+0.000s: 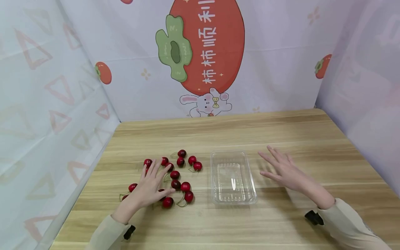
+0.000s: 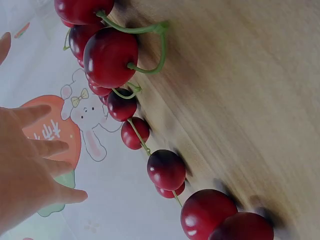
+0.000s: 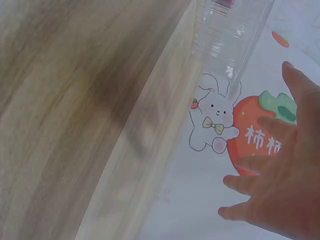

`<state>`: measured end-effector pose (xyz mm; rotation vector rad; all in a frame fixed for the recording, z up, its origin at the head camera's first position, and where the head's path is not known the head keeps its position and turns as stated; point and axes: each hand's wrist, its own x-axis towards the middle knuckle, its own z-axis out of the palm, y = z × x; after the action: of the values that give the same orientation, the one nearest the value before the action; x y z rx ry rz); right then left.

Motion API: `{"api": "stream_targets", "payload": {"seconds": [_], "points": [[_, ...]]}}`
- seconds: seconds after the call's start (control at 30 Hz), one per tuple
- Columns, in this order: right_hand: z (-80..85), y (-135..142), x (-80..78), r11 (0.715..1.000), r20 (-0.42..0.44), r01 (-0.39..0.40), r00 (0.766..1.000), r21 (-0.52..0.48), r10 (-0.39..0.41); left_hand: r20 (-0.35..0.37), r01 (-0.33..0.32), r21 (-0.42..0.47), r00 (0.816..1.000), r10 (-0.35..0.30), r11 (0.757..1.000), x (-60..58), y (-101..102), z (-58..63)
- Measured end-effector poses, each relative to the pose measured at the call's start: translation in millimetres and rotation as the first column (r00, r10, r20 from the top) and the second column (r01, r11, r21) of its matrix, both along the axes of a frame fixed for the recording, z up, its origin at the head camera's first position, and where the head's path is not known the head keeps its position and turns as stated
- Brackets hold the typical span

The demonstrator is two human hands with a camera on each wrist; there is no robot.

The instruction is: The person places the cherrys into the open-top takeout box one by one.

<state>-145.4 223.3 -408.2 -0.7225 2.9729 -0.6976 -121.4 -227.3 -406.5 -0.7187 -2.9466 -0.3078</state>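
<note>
Pairs of dark red cherries [image 1: 167, 202] with green stems lie scattered on the left half of the table. Over them hovers my left hand [image 1: 149, 189], fingers spread, hiding a few from the head view; it holds nothing. The left wrist view shows cherries [image 2: 111, 57] close up, apart from the fingers. A clear plastic container [image 1: 233, 177] stands open-topped to the right of the fruit, with nothing in it. My right hand [image 1: 285, 173] is held above the table just right of the container, fingers spread and holding nothing.
The wooden table [image 1: 265, 225] meets a white printed cloth [image 1: 137, 69] at the back, with more cloth hanging at both sides. A black wrist strap piece [image 1: 314, 218] shows by the right sleeve, another [image 1: 129, 232] by the left.
</note>
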Motion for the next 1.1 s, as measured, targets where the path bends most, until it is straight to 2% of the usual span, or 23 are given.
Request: {"api": "stream_targets", "payload": {"seconds": [0.17,0.3,0.53,0.67,0.77,0.9,1.0,1.1], "points": [[0.0,-2.8,-0.1,0.997,0.024,-0.027,0.999,-0.067,0.028,0.004,-0.003,0.025,1.0,0.002,1.0,-1.0,2.3,1.4],[-0.1,-6.1,0.2,0.989,0.081,-0.031,0.996,-0.142,0.042,-0.001,-0.004,0.046,1.0,0.004,0.999,-1.4,3.9,2.1],[-1.5,-12.8,-2.4,0.964,0.113,-0.047,0.99,-0.263,0.079,-0.068,0.026,0.079,0.997,-0.021,0.997,-3.9,6.8,1.6],[-5.3,-16.2,-6.5,0.934,0.108,-0.076,0.987,-0.349,0.121,-0.103,0.056,0.098,0.994,-0.046,0.994,-5.4,10.2,2.1],[-8.7,-18.2,-9.0,0.897,0.149,-0.079,0.976,-0.435,0.158,-0.11,0.066,0.112,0.992,-0.054,0.992,-5.4,12.9,3.5],[-11.8,-20.7,-10.5,0.84,0.233,-0.039,0.953,-0.541,0.195,-0.097,0.065,0.129,0.994,-0.052,0.99,-7.2,16.4,4.1],[-12.8,-22.7,-10.8,0.817,0.273,-0.004,0.942,-0.576,0.197,-0.081,0.059,0.148,0.996,-0.047,0.987,-9.1,19.3,4.0],[-13.3,-24.6,-10.7,0.807,0.312,0.031,0.931,-0.59,0.192,-0.062,0.05,0.175,0.997,-0.04,0.983,-10.0,22.1,4.3]]}}
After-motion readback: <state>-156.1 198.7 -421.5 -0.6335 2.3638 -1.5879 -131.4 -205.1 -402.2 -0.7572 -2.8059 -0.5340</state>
